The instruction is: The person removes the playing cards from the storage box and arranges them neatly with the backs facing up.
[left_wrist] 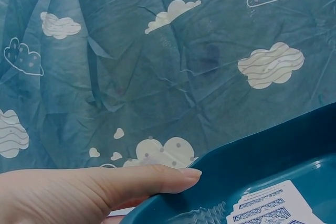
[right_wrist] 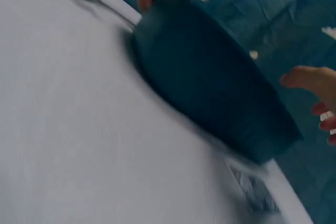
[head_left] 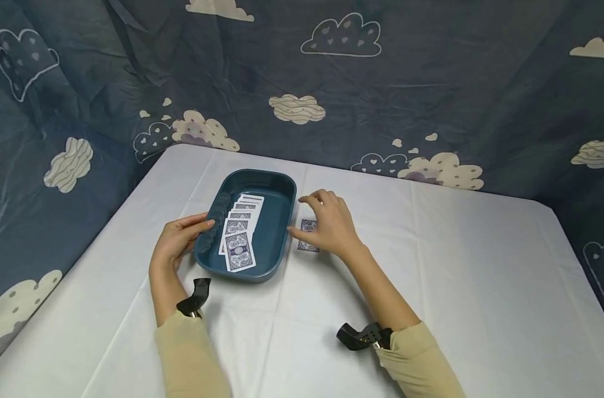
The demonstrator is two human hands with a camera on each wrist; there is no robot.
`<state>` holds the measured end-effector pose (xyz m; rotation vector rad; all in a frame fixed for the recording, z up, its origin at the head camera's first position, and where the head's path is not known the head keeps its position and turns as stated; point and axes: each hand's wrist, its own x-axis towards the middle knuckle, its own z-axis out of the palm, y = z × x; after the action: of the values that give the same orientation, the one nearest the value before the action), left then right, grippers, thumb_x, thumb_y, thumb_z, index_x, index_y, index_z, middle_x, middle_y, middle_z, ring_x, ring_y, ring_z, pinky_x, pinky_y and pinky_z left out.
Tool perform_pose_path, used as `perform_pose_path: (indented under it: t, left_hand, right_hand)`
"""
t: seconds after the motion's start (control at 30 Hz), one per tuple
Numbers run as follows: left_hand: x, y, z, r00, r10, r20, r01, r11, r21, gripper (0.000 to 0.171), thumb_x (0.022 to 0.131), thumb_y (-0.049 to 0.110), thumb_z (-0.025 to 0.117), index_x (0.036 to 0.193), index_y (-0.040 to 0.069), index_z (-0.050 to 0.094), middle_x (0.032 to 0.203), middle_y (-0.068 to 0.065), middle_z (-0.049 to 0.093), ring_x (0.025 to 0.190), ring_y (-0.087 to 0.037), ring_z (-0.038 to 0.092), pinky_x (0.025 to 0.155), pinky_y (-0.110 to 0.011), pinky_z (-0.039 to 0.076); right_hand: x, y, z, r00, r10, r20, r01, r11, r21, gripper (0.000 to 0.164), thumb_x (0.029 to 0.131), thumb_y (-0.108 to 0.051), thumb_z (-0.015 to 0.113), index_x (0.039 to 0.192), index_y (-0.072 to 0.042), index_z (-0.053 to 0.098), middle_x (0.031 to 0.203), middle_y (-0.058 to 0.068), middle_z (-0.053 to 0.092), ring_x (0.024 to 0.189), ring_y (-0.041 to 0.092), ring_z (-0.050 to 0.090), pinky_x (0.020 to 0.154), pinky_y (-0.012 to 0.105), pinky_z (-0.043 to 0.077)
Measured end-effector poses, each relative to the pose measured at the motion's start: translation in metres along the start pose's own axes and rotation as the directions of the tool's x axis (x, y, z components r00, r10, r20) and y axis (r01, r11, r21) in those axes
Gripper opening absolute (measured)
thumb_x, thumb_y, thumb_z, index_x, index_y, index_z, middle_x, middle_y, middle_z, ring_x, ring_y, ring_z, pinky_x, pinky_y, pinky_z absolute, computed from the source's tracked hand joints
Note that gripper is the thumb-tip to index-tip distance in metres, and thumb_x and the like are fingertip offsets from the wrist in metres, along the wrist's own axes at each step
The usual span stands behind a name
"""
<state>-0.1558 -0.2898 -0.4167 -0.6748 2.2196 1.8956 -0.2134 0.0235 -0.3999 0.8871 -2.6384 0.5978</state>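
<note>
A dark teal rectangular tray (head_left: 277, 243) is at the middle-left of the white table. My left hand (head_left: 180, 237) grips its left wall, the thumb over the rim and the other fingers outside; the left wrist view shows this thumb (left_wrist: 176, 178) close up. Several blue-backed playing cards (head_left: 239, 251) lie overlapping in a row inside the tray. My right hand (head_left: 332, 221) hovers at the right rim, thumb and fingers spread with nothing between them. Whether the thumb touches the rim, I cannot tell. Beneath that hand, another patterned playing card (head_left: 308, 246) lies on the table, partly hidden.
Along the tray's left inner wall runs a clear, ridged strip (head_left: 216, 224) whose kind I cannot make out. White cloth covers the table (head_left: 461, 298). A dark blue curtain with cloud prints (head_left: 431, 99) hangs behind and at the left. Each wrist bears a black camera (head_left: 364, 336).
</note>
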Motion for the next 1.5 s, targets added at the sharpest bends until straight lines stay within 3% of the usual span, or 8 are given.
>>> perform_pose_path:
  t: [0.1, 0.17, 0.27, 0.4, 0.57, 0.87, 1.33, 1.5]
  left_hand:
    - [0.002, 0.001, 0.001, 1.000, 0.002, -0.002, -0.002, 1.000, 0.003, 0.069, 0.075, 0.041, 0.075, 0.134, 0.015, 0.050, 0.141, -0.006, 0.043, 0.110, -0.010, 0.048, 0.087, -0.025, 0.042]
    - [0.002, 0.001, 0.001, 1.000, 0.002, -0.008, -0.002, 1.000, 0.006, 0.069, 0.074, 0.042, 0.075, 0.133, 0.015, 0.051, 0.140, -0.006, 0.044, 0.107, -0.008, 0.049, 0.084, -0.023, 0.043]
    - [0.003, 0.001, 0.002, 1.000, 0.004, -0.012, -0.004, 1.000, 0.005, 0.071, 0.073, 0.043, 0.076, 0.133, 0.015, 0.051, 0.140, -0.005, 0.044, 0.107, -0.008, 0.048, 0.085, -0.023, 0.042]
    - [0.003, 0.000, 0.002, 1.000, 0.006, -0.008, -0.006, 1.000, 0.004, 0.072, 0.072, 0.045, 0.076, 0.133, 0.015, 0.051, 0.141, -0.004, 0.043, 0.109, -0.009, 0.045, 0.087, -0.025, 0.040]
    - [0.000, 0.000, 0.000, 1.000, 0.003, -0.007, -0.003, 1.000, 0.005, 0.071, 0.072, 0.044, 0.076, 0.132, 0.015, 0.052, 0.137, -0.002, 0.047, 0.104, -0.005, 0.048, 0.081, -0.020, 0.043]
    - [0.001, 0.003, -0.002, 1.000, 0.022, -0.010, -0.023, 0.995, -0.099, 0.071, 0.070, 0.036, 0.080, 0.130, 0.010, 0.054, 0.091, 0.019, 0.062, 0.081, 0.000, 0.059, 0.068, -0.016, 0.050]
    - [0.002, -0.001, 0.002, 0.999, 0.027, 0.018, -0.023, 0.981, -0.194, 0.069, 0.072, 0.028, 0.080, 0.131, 0.006, 0.051, 0.085, 0.019, 0.066, 0.080, -0.001, 0.064, 0.069, -0.017, 0.051]
    - [0.002, -0.001, 0.002, 1.000, 0.011, 0.012, -0.009, 0.979, -0.204, 0.070, 0.070, 0.028, 0.081, 0.130, 0.008, 0.053, 0.087, 0.018, 0.066, 0.081, -0.001, 0.063, 0.069, -0.017, 0.051]
  right_hand:
    - [0.010, -0.023, -0.002, 0.990, -0.111, -0.087, 0.114, 0.993, 0.031, 0.059, 0.070, -0.056, 0.068, 0.111, -0.014, 0.063, 0.105, 0.006, 0.056, 0.099, 0.022, 0.050, 0.082, 0.039, 0.041]
    - [0.016, -0.040, 0.002, 0.982, -0.180, -0.058, 0.181, 0.983, 0.020, 0.061, 0.069, -0.057, 0.069, 0.113, -0.015, 0.062, 0.108, 0.005, 0.054, 0.102, 0.021, 0.048, 0.086, 0.039, 0.040]
    - [0.023, -0.064, 0.012, 0.961, -0.247, 0.125, 0.252, 0.967, -0.026, 0.069, 0.066, -0.061, 0.070, 0.119, -0.018, 0.058, 0.113, 0.003, 0.052, 0.108, 0.020, 0.045, 0.094, 0.039, 0.036]
    - [0.031, -0.086, 0.029, 0.875, -0.217, 0.434, 0.283, 0.954, -0.095, 0.083, 0.062, -0.061, 0.074, 0.129, -0.018, 0.050, 0.118, 0.002, 0.049, 0.113, 0.019, 0.042, 0.097, 0.039, 0.035]
    - [0.040, -0.095, 0.048, 0.801, -0.126, 0.586, 0.236, 0.965, -0.115, 0.096, 0.061, -0.058, 0.077, 0.138, -0.014, 0.039, 0.125, 0.005, 0.045, 0.117, 0.021, 0.039, 0.097, 0.038, 0.035]
    - [0.049, -0.095, 0.054, 0.792, -0.097, 0.603, 0.176, 0.982, -0.073, 0.090, 0.057, -0.055, 0.081, 0.129, -0.010, 0.048, 0.121, 0.006, 0.046, 0.111, 0.021, 0.040, 0.100, 0.033, 0.032]
    - [0.046, -0.096, 0.055, 0.754, -0.066, 0.654, 0.171, 0.980, -0.099, 0.077, 0.061, -0.056, 0.078, 0.119, -0.013, 0.050, 0.116, 0.004, 0.045, 0.107, 0.020, 0.038, 0.097, 0.036, 0.029]
    - [0.044, -0.095, 0.055, 0.771, -0.069, 0.633, 0.177, 0.978, -0.109, 0.081, 0.059, -0.056, 0.079, 0.120, -0.015, 0.048, 0.119, 0.003, 0.043, 0.112, 0.020, 0.036, 0.103, 0.040, 0.023]
